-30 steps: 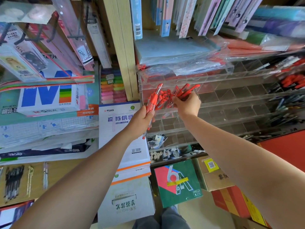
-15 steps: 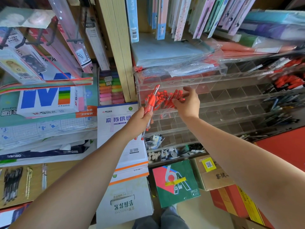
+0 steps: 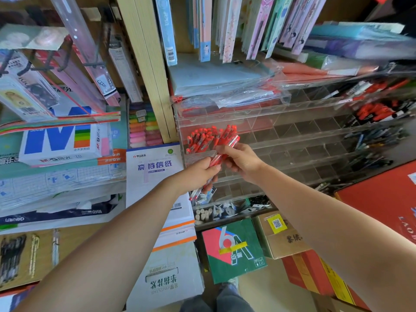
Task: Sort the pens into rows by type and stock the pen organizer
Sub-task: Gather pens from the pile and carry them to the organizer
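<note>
A clear acrylic pen organizer [image 3: 292, 131] with several tiers of compartments stands on the shelf. Its upper-left compartment holds a bunch of red pens [image 3: 202, 138]. My left hand [image 3: 198, 174] is closed around a few red pens [image 3: 213, 162] that point up and right, their lower ends sticking out below the fist. My right hand [image 3: 242, 161] meets the left just in front of that compartment and pinches the upper part of one of these red pens [image 3: 231, 141]. More red and dark pens fill the organizer's right-hand compartments [image 3: 376, 113].
Notebooks and plastic-wrapped paper lie on top of the organizer [image 3: 225, 79]. Paper pads [image 3: 155, 176] and boxed paper [image 3: 63, 143] pile up at left. Cardboard boxes [image 3: 234, 248] sit on the floor below. A wooden shelf upright [image 3: 148, 64] borders the organizer's left side.
My right hand drew back from the compartment, where the bunch of red pens now rests, and came down to my left hand, gripping a pen held there.
</note>
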`<state>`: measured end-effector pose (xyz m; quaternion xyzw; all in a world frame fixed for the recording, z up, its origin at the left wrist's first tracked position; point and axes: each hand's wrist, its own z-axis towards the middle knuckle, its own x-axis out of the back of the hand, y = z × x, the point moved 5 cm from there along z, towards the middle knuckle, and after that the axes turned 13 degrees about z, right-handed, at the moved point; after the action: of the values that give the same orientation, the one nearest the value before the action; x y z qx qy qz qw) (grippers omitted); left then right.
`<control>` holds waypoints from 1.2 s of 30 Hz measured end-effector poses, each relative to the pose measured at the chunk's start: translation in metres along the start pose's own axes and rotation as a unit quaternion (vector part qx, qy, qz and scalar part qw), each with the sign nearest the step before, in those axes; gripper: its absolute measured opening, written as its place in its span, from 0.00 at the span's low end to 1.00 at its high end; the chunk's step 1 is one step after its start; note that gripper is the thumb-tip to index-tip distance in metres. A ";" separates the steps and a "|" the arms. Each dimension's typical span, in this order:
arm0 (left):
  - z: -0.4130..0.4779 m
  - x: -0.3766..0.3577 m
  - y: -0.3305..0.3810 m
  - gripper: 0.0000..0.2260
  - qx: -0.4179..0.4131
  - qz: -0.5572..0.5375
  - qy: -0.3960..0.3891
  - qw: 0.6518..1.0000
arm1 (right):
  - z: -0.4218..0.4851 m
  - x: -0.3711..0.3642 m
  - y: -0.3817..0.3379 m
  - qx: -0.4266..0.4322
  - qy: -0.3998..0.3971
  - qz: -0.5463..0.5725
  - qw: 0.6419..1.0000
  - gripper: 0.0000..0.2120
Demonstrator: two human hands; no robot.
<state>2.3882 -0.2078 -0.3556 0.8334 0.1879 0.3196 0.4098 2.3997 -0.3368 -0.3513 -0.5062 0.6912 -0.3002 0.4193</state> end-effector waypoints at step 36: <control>0.012 0.065 -0.013 0.07 0.093 0.255 0.328 0.905 | 0.029 0.033 -0.044 0.255 0.289 -0.166 0.908 0.06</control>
<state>2.4431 -0.1691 -0.3472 0.7352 0.1212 0.6498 0.1501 2.4400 -0.3816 -0.3372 -0.3804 0.5885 -0.6644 0.2598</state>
